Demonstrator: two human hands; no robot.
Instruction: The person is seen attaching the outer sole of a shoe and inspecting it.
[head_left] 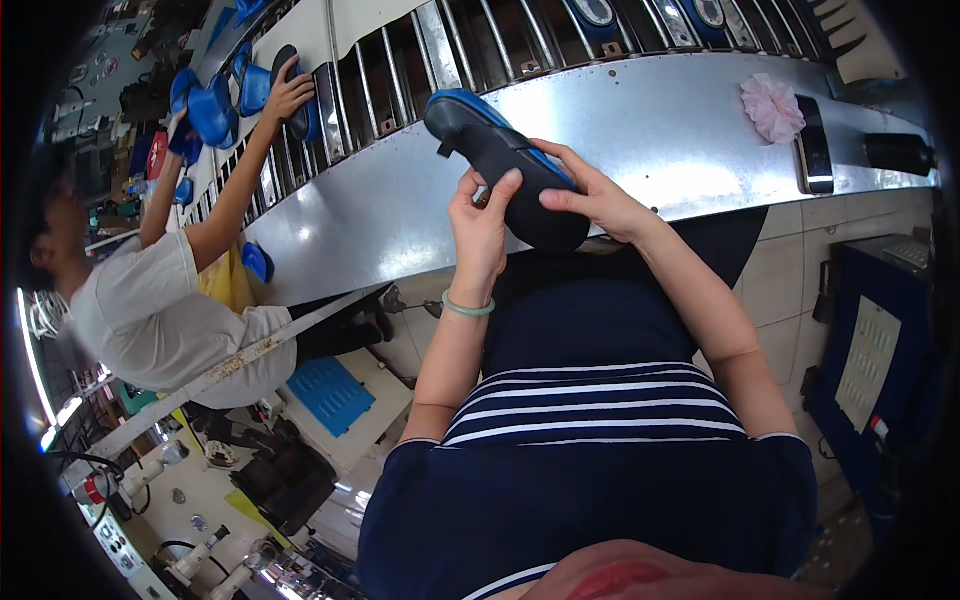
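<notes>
I hold a low-heeled shoe [522,170] above the metal ledge, with its black sole turned toward me. A blue part shows along its far edge, and the small heel sticks out at the far left end. My left hand [480,225] is closed on its near left side, thumb pressed against the sole. My right hand [598,200] grips the right side, with the thumb on the sole and the other fingers partly hidden behind it. The broad rounded end points down toward my body.
A metal ledge [390,210] runs along a roller conveyor [450,45]. On its right lie a pink scrunchie [772,108], a phone [815,145] and a black object [898,153]. At left, a co-worker [190,310] handles shoes beside blue shoe lasts [212,112]. A blue cabinet [870,350] stands right.
</notes>
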